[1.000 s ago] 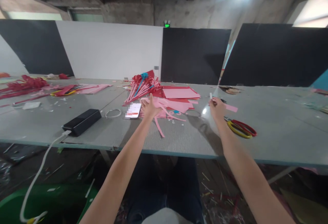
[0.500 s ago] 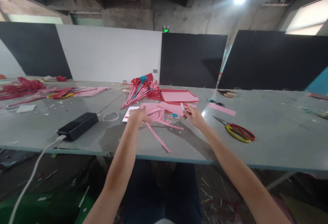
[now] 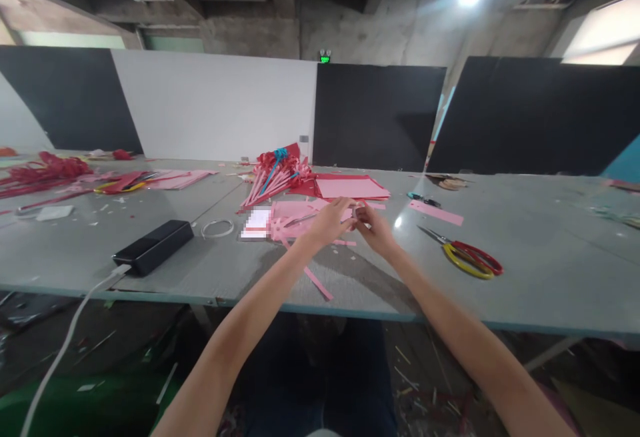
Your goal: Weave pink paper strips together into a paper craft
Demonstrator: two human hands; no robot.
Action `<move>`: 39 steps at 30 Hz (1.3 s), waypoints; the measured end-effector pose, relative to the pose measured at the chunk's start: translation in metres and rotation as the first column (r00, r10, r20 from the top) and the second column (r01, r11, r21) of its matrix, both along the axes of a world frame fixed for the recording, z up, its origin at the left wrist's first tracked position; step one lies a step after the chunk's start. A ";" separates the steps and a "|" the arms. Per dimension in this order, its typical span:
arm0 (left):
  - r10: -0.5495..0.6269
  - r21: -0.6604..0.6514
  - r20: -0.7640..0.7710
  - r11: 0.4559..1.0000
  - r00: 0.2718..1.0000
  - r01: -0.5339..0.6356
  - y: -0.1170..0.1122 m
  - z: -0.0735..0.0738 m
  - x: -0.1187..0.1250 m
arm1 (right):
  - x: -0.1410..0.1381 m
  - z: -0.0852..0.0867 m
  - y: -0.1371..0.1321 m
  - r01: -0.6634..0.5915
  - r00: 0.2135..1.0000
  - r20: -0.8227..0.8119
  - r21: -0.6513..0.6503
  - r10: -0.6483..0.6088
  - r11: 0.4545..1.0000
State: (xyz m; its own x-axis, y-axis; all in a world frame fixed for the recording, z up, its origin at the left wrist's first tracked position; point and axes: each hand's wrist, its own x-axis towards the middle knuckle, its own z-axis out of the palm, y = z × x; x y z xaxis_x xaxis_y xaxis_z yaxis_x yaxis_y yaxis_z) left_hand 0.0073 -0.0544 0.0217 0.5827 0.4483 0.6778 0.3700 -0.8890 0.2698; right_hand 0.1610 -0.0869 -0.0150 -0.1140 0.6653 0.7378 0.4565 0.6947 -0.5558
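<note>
My left hand (image 3: 329, 222) and my right hand (image 3: 374, 229) meet over the pink paper pieces in the middle of the table. Between the right fingertips is a small whitish object (image 3: 355, 212), too small and too covered to name. The left fingers are closed at it, and whatever they pinch is hidden. Beneath and left of the hands lie cut pink papers (image 3: 295, 210), with a pink strip (image 3: 319, 285) pointing toward the table's front edge. A phone (image 3: 256, 223) with a lit, blurred-out screen borders the papers on the left.
Red-and-yellow-handled scissors (image 3: 473, 260) lie to the right, near a pink strip (image 3: 437, 212) and a small dark tool (image 3: 423, 199). Behind are pink sheets (image 3: 353, 187) and a bundle of ribboned sticks (image 3: 275, 173). A black box (image 3: 153, 247) with a white cable sits left.
My left hand has moved right, from beside the phone to the right hand. The right hand stays about where it was, still holding the small white object.
</note>
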 end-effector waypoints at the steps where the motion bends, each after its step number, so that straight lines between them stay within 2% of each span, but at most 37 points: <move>1: -0.015 -0.012 0.038 1.000 0.999 0.015 0.003 -0.002 -0.003 | 0.000 0.001 -0.001 -0.031 0.999 0.033 0.020 0.031 0.999; 3: -0.060 -0.057 0.110 0.996 0.992 0.067 0.009 -0.005 -0.009 | -0.001 0.002 -0.003 -0.080 0.992 0.104 0.023 0.077 0.997; 5: -0.102 -0.128 0.191 0.983 0.976 0.128 0.013 -0.008 -0.014 | -0.001 0.000 -0.003 -0.097 0.984 0.147 -0.028 0.100 0.995; 10: -0.142 -0.277 0.328 0.930 0.934 0.239 0.011 -0.015 -0.014 | 0.001 -0.010 0.004 -0.112 0.987 0.106 -0.097 0.122 0.989; 13: -0.123 -0.324 0.396 0.908 0.910 0.264 0.012 -0.019 -0.011 | 0.001 -0.009 0.003 -0.089 0.991 0.091 -0.087 0.097 0.992; 17: -0.030 -0.359 0.465 0.907 0.885 0.220 0.021 -0.024 -0.011 | 0.000 -0.003 -0.002 -0.040 0.990 0.133 -0.053 0.047 0.998; 20: 0.003 -0.315 0.451 0.936 0.893 0.156 0.024 -0.028 -0.012 | 0.000 -0.002 -0.002 0.016 0.985 0.175 -0.107 0.003 0.994; 23: 0.015 -0.161 0.370 0.986 0.929 0.048 0.020 -0.030 -0.010 | 0.001 -0.003 0.000 0.120 0.986 0.133 -0.143 -0.101 0.982; 26: 0.015 -0.089 0.287 0.996 0.958 0.011 0.014 -0.031 -0.007 | 0.001 -0.004 0.001 0.184 0.981 0.093 -0.134 -0.172 0.974; 30: 0.033 -0.131 0.227 0.991 0.973 -0.003 0.009 -0.031 -0.005 | 0.001 -0.003 0.000 0.253 0.949 0.213 -0.063 -0.234 0.965; 33: 0.038 -0.210 0.207 0.978 0.978 0.006 0.008 -0.028 -0.006 | 0.003 -0.003 0.000 0.353 0.865 0.366 0.041 -0.343 0.935; 35: 0.019 -0.258 0.226 0.965 0.974 0.041 0.007 -0.026 -0.007 | 0.003 -0.002 -0.001 0.374 0.825 0.424 0.088 -0.374 0.923; 39: -0.019 -0.298 0.300 0.948 0.954 0.113 0.004 -0.024 -0.005 | 0.006 0.003 -0.003 0.249 0.873 0.422 0.046 -0.245 0.967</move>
State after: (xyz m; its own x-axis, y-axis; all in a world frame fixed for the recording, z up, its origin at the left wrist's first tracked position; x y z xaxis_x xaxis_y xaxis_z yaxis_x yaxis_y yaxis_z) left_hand 0.0020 -0.0502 -0.0026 0.4175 0.6292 0.6556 0.1772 -0.7640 0.6204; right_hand 0.1668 -0.0903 -0.0116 -0.2432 0.7195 0.6505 0.8047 0.5241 -0.2788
